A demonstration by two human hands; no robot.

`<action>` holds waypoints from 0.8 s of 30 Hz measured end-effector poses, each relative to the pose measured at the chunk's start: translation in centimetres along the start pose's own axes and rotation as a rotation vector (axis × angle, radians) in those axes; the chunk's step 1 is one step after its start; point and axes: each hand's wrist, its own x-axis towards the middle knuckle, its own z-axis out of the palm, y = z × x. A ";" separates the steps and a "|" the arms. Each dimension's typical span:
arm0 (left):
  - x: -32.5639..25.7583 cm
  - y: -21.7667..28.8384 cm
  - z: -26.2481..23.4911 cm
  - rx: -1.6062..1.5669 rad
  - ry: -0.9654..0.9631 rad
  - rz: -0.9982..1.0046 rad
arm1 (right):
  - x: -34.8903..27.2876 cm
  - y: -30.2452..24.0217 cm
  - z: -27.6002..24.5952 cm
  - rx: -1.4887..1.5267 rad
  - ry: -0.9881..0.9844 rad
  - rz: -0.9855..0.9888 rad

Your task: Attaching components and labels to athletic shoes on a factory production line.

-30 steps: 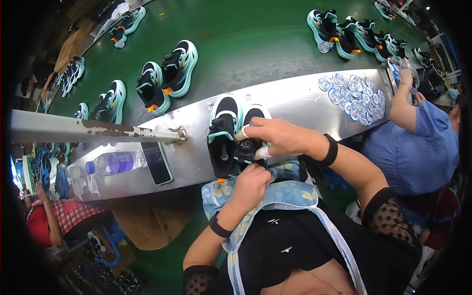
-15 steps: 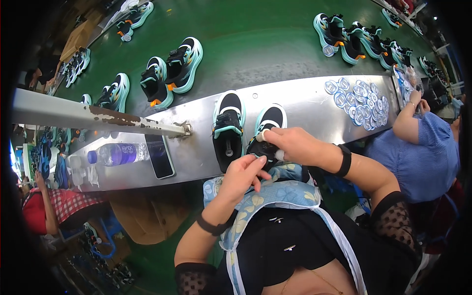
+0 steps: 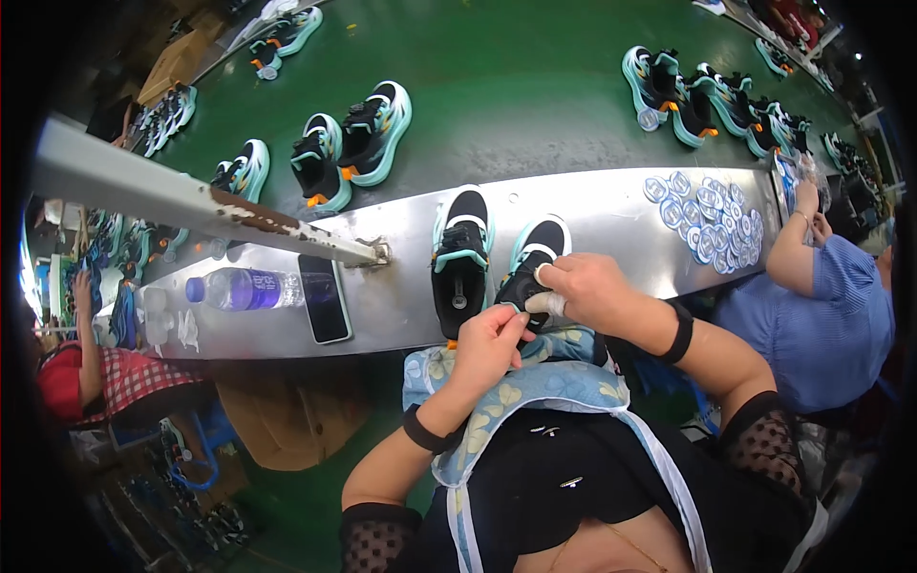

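Note:
A pair of black, white and mint sneakers lies side by side at the metal ledge's near edge, toes pointing away from me. My right hand (image 3: 590, 291), with pale wraps on its thumb and a finger, closes on the collar area of the right sneaker (image 3: 544, 235). My left hand (image 3: 490, 346) pinches beside that same opening, its fingertips close to the right thumb. What lies between the left fingertips is too small to make out. The left sneaker (image 3: 463, 239) stands untouched, a round mark on its insole. My hands hide the right sneaker's heel.
The metal ledge (image 3: 401, 320) carries a phone (image 3: 327, 301), a purple-labelled bottle (image 3: 244, 289) and a pile of round tags (image 3: 712, 220). A chipped metal bar (image 3: 220, 205) crosses at left. More sneakers (image 3: 377, 134) sit on the green surface. Co-workers flank me, one in blue (image 3: 812, 315).
My left fingers have closed into a pinch and moved in toward the right thumb. My right hand stays on the sneaker. The whole view has shifted slightly.

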 end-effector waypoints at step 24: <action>1.3 0.5 -6.2 -0.034 0.342 0.155 | 9.2 -0.3 1.4 0.038 -0.326 -0.132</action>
